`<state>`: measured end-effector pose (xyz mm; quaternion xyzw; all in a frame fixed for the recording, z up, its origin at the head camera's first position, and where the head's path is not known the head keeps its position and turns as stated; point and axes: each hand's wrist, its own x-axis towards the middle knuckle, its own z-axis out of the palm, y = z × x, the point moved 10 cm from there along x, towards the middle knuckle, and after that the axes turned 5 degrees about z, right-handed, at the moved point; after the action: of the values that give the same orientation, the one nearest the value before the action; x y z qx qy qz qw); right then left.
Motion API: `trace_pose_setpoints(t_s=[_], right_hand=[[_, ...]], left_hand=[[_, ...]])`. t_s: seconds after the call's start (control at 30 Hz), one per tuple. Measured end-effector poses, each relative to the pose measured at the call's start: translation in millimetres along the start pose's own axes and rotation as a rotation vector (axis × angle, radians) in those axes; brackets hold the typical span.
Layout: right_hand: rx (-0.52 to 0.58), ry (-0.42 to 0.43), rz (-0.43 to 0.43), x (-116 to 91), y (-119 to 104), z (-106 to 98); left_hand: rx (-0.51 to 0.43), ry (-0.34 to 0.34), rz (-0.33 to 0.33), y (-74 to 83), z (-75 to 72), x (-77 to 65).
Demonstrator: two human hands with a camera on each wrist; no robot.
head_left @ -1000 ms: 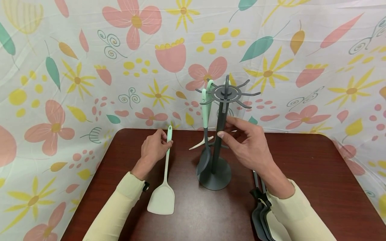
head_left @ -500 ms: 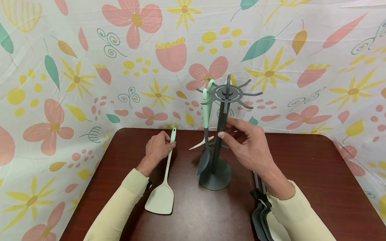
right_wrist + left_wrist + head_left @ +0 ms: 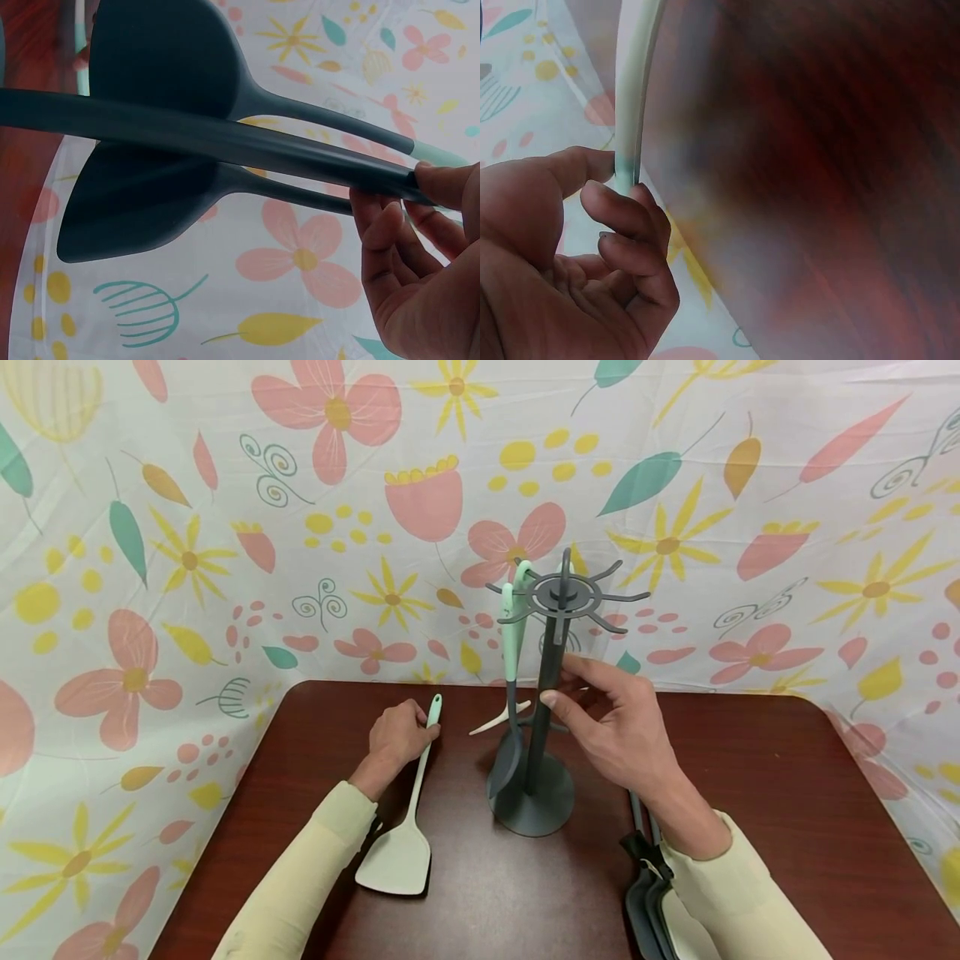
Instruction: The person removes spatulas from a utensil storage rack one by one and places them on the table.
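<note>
My left hand pinches the mint-green handle end of a cream spatula between thumb and fingers. A dark shadow edge shows under its broad blade, close over the table. In the left wrist view the thumb and curled fingers of the left hand meet at the handle. My right hand grips the dark upright pole of a utensil stand, whose top ring carries several hooks. Dark utensils with mint handles hang on its left side; the right wrist view shows two dark blades behind the pole.
Dark utensils bound with a black tie lie at the right front, partly under the right sleeve. A curved cream piece shows behind the stand. The brown table backs onto a floral cloth.
My left hand has moved right and nearer the front with the spatula's handle end, and the blade has swung slightly left. The right hand and the stand stay still.
</note>
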<state>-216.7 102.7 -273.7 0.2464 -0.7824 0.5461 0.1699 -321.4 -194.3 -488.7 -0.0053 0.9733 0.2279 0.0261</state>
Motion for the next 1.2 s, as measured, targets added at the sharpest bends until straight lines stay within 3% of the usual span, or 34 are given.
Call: trace_pose_setpoints(t_s=[0.37, 0.83, 1.2], right_hand=[[0.006, 0.0, -0.016, 0, -1, 1], [-0.012, 0.001, -0.007, 0, 0, 1], [-0.024, 0.006, -0.008, -1, 0, 0]], left_hand=[[0.003, -0.012, 0.008, -2.4, 6.0, -1.6], [0.012, 0.01, 0.029, -0.5, -2.4, -4.9], [-0.095, -0.003, 0.104, 20.2, -8.0, -18.9]])
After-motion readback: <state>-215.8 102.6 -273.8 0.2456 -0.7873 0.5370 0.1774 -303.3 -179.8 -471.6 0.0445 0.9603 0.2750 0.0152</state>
